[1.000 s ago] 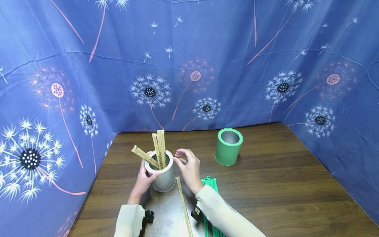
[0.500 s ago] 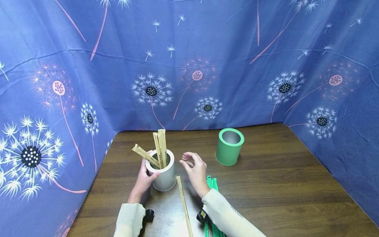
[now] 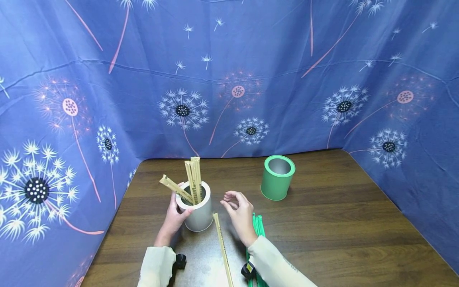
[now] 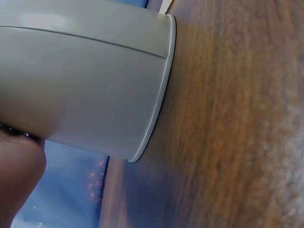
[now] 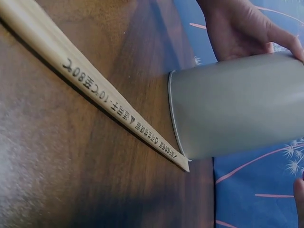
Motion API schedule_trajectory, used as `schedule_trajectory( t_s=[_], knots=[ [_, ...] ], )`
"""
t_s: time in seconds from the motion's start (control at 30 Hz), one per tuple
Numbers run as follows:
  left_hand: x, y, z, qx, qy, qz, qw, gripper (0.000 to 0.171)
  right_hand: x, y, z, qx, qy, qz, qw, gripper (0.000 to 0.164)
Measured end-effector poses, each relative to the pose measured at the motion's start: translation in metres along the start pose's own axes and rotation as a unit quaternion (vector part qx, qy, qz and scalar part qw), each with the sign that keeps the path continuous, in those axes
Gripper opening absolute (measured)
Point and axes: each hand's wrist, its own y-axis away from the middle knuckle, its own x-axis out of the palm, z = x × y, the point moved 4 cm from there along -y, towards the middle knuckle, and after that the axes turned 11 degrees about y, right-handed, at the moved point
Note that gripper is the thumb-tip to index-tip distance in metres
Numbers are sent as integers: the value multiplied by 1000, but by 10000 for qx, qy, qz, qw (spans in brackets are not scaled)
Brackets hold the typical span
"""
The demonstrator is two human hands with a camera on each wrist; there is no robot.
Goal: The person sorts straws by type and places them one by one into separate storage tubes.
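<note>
My left hand (image 3: 174, 220) grips a light grey can (image 3: 199, 218) from its left side, thumb near the rim. Out of the can stick several beige paper-wrapped straws (image 3: 194, 181); one leans left over the rim, the others stand nearly upright. In the left wrist view the can's base meets the wood, and part of the left hand (image 4: 19, 173) touches its wall. My right hand (image 3: 239, 217) hovers right of the can, fingers loosely bent, with nothing seen in it. Below it on the table lies a single beige wrapped straw (image 3: 223, 249), its far end beside the can's base.
A green can (image 3: 276, 185) stands at the back right, its mouth facing up. Several green wrapped straws (image 3: 259, 226) lie partly under the right forearm. Blue dandelion-print cloth (image 3: 229, 79) encloses the back and sides of the wooden table (image 3: 322, 223).
The right hand has drawn away from the grey can's rim, to the right and slightly nearer. The left hand, the can and the straws stay put.
</note>
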Motion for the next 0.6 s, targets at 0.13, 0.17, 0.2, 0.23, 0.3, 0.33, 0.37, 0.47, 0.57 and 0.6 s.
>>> schedule_trajectory(
  t_s=[0.13, 0.17, 0.2, 0.23, 0.3, 0.33, 0.37, 0.47, 0.57, 0.6],
  knots=[
    [-1, -1, 1, 8, -6, -10, 10000, 86, 2, 3, -11, 182, 51, -15, 9998, 24],
    [-1, -1, 1, 23, -7, -6, 10000, 86, 4, 4, -16, 202, 67, -39, 9998, 24],
    [-1, -1, 1, 53, -6, 0, 10000, 86, 6, 5, -22, 227, 98, -68, 9997, 25],
    [-1, -1, 1, 81, 21, 14, 10000, 86, 7, 6, -28, 231, 124, -102, 9996, 25],
    [-1, -1, 0, 179, 36, 48, 9998, 86, 11, 9, -40, 268, 135, -99, 9995, 26],
    [-1, -1, 0, 206, 30, 63, 9998, 87, 11, 10, -41, 248, 162, -87, 9995, 26],
    [-1, -1, 0, 229, 46, 71, 9997, 87, 12, 12, -43, 277, 163, -49, 9995, 26],
    [-2, -1, 1, 274, 46, 70, 9996, 88, 12, 16, -45, 374, 209, 125, 9990, 25],
    [-2, -2, 2, 301, 44, 68, 9995, 88, 12, 21, -45, 469, 251, 254, 9983, 24],
    [-2, -2, 1, 313, 47, 64, 9995, 88, 11, 22, -44, 482, 293, 282, 9980, 25]
  ],
)
